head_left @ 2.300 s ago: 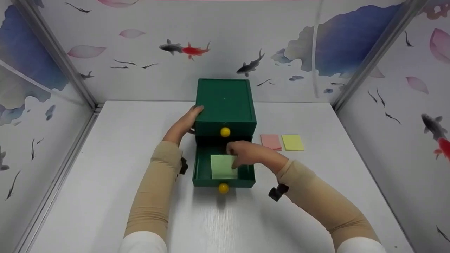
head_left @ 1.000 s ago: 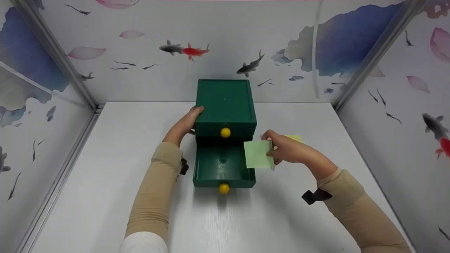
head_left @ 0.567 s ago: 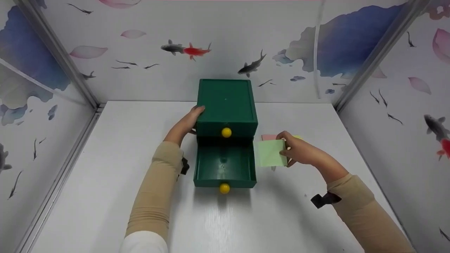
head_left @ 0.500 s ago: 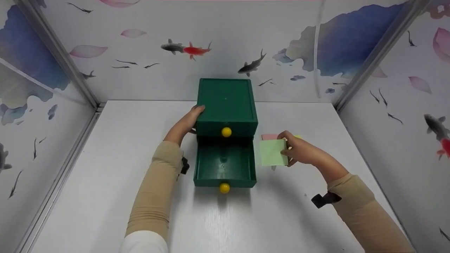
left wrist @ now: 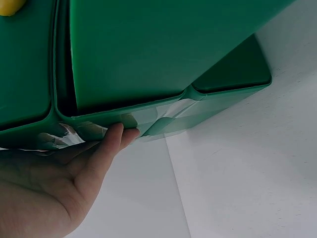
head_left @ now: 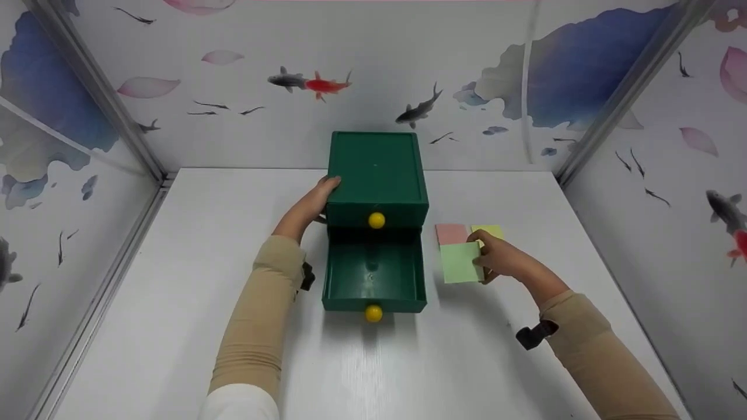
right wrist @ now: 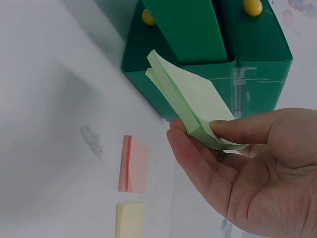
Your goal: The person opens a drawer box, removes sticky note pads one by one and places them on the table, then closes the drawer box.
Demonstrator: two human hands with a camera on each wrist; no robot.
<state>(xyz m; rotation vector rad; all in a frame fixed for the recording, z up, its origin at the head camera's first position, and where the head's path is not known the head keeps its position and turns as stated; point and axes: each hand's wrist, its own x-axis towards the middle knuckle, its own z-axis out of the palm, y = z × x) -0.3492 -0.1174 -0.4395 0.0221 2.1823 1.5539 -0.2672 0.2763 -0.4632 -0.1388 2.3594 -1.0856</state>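
My left hand [head_left: 309, 204] rests against the left side of a green drawer cabinet [head_left: 376, 166], thumb at its top edge. In the left wrist view its fairly straight fingers [left wrist: 106, 153] touch the taped side wall. A drawer [head_left: 373, 304] with a yellow knob stands pulled out; nothing lies in its visible part. Right of it, my right hand [head_left: 502, 256] pinches a light green sticky note pad [head_left: 460, 263] between thumb and fingers. The right wrist view shows that pad [right wrist: 193, 91] tilted, above the table, its sheets fanned slightly at one end.
A pink sticky note pad [head_left: 451, 234] and a yellow one [head_left: 489, 230] lie side by side on the white table [head_left: 192, 280], just beyond the green pad. Another drawer with a yellow knob [head_left: 376, 220] is closed above the pulled-out one. Printed panels [head_left: 373, 35] enclose the table.
My right hand has lifted the green pad out of the drawer and carried it right, then slightly nearer to me, before the pink pad. The left hand has stayed put.
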